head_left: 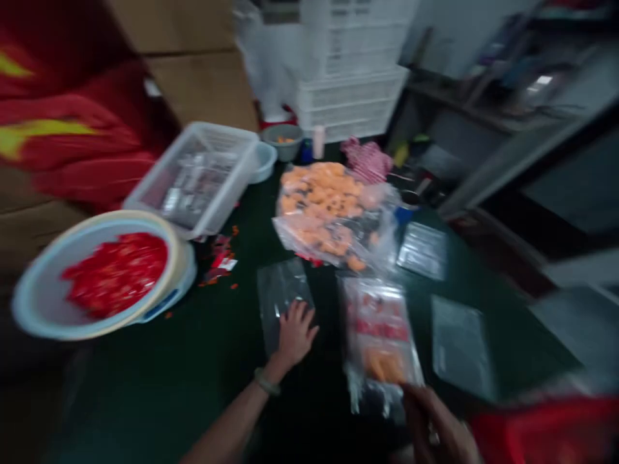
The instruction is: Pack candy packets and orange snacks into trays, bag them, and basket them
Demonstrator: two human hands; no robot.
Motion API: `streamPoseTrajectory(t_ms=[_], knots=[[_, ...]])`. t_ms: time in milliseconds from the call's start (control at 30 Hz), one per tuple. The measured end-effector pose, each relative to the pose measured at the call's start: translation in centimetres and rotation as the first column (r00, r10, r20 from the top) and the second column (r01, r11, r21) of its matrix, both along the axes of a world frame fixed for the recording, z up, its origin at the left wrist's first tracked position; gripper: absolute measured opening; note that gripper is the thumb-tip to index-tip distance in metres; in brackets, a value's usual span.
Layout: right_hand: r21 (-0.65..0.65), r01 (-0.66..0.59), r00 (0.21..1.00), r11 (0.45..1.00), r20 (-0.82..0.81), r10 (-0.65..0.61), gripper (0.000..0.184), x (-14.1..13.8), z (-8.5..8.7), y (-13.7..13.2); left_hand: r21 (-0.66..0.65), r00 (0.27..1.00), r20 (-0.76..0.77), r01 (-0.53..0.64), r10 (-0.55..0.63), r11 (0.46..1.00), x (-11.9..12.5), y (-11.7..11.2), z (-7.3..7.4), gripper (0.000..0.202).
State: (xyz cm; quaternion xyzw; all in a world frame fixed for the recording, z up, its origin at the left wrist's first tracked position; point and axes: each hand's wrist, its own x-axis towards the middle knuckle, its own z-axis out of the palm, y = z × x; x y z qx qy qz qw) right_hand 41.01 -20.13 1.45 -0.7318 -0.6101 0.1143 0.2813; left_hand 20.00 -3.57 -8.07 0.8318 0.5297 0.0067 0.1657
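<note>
With fingers spread, my left hand (296, 332) lies on the lower part of a clear flat plastic bag (279, 287). A ring-shaped bracelet circles that wrist. At the lower right, my right hand (438, 422) pinches the bottom right corner of a clear packet (382, 328). This packet has red printing across it and orange pieces inside near its lower end. Other clear plastic sticks out beneath it. Beyond both hands lies a large open clear bag (329, 200) of orange pieces. Motion blur softens the details.
On the left stand a basin (159, 222) of red packets and a translucent bin (232, 209) of silvery packets. Flat clear packs (423, 250) and a clear sheet (461, 345) lie right. Small bowls, a checked cloth (367, 160) and white crates (348, 103) are behind.
</note>
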Motion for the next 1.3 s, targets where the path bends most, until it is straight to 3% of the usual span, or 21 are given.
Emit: streamPoseTrajectory(t_ms=[100, 200, 300, 367, 633, 733, 867, 933, 1033, 1167, 1300], knots=[[-0.054, 0.298, 0.955, 0.953, 0.013, -0.298, 0.029, 6.5, -2.4, 0.7, 0.126, 0.993, -0.08, 0.098, -0.088, 0.987, 0.3, 0.5, -1.5, 0.046], [-0.274, 0.519, 0.855, 0.81, 0.152, -0.496, 0.031, 11.9, -5.0, 2.4, 0.198, 0.985, -0.13, 0.136, -0.112, 0.971, 0.7, 0.6, -2.2, 0.046], [-0.542, 0.522, 0.853, 0.659, 0.309, -0.421, 0.035, 14.2, -7.0, 4.3, 0.243, 0.983, -0.155, 0.136, -0.1, 0.96, 1.0, 0.6, -2.4, 0.045], [-0.611, 0.485, 0.874, 0.625, 0.336, -0.35, 0.036, 14.5, -8.1, 5.4, 0.262, 0.981, -0.163, 0.143, -0.102, 0.954, 1.1, 0.7, -2.7, 0.045], [-0.619, 0.384, 0.921, 0.685, 0.313, -0.233, 0.029, 15.1, -10.2, 7.9, 0.294, 0.983, -0.15, 0.15, -0.11, 0.944, 0.7, 1.0, -3.5, 0.044], [-0.626, 0.363, 0.928, 0.69, 0.309, -0.209, 0.028, 15.1, -9.9, 8.2, 0.291, 0.988, -0.121, 0.124, -0.092, 0.949, 0.5, 1.1, -3.8, 0.043], [-0.6, 0.395, 0.914, 0.696, 0.336, -0.23, 0.029, 15.0, -8.2, 10.1, 0.293, 0.994, -0.066, 0.098, -0.082, 0.951, 0.0, 1.1, -4.2, 0.043], [-0.531, 0.431, 0.896, 0.73, 0.348, -0.275, 0.031, 15.1, -7.2, 12.9, 0.271, 0.995, -0.059, 0.088, -0.075, 0.959, -0.2, 1.1, -4.1, 0.042], [-0.452, 0.43, 0.895, 0.782, 0.326, -0.304, 0.031, 15.5, -6.4, 19.3, 0.207, 0.995, -0.092, 0.066, -0.048, 0.976, 0.0, 0.8, -3.3, 0.04], [-0.475, 0.439, 0.898, 0.763, 0.274, -0.346, 0.029, 16.4, -7.3, 27.6, 0.182, 0.993, -0.115, 0.04, -0.02, 0.982, 0.5, 0.4, -2.9, 0.041], [-0.529, 0.426, 0.903, 0.734, 0.19, -0.387, 0.034, 18.2, -8.0, 31.0, 0.25, 0.996, -0.081, 0.043, -0.023, 0.967, 0.4, 0.2, -3.8, 0.04]])
